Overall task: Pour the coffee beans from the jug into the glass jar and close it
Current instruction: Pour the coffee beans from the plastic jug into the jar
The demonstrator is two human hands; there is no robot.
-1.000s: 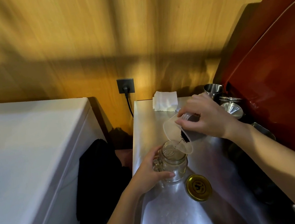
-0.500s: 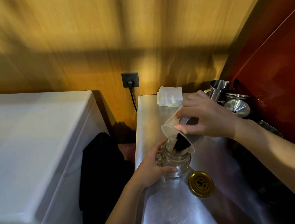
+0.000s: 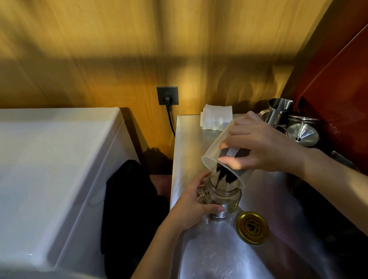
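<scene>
The jar (image 3: pixel 222 197) stands upright on the steel surface (image 3: pixel 261 199), near its left edge, mouth open. The left hand (image 3: pixel 192 205) is wrapped around the jar's left side, thumb across the near wall and fingers curled by the glass handle. Just above it the clear jug (image 3: pixel 219 156) is tipped steeply, lip down over the jar's mouth. Dark beans (image 3: pixel 224 176) are piled at the jug's low edge and a thin stream of them drops into the jar. The right hand (image 3: pixel 261 146) clamps the jug from above, fingers on its near wall, thumb hidden behind.

The gold lid (image 3: pixel 252 227) lies flat on the surface just right of and nearer than the jar, not touching it. At the far end of the surface sits a folded white cloth (image 3: pixel 215 117). To the far right, against a red panel (image 3: pixel 348 93), are a steel pitcher (image 3: pixel 279 108) and a steel funnel (image 3: pixel 304 136), mouth down. A black plug (image 3: pixel 167 99) sits in a wall socket on the wood wall (image 3: pixel 125 44). Left of the surface, a dark cloth (image 3: pixel 131 206) hangs beside a white chest (image 3: pixel 37 174).
</scene>
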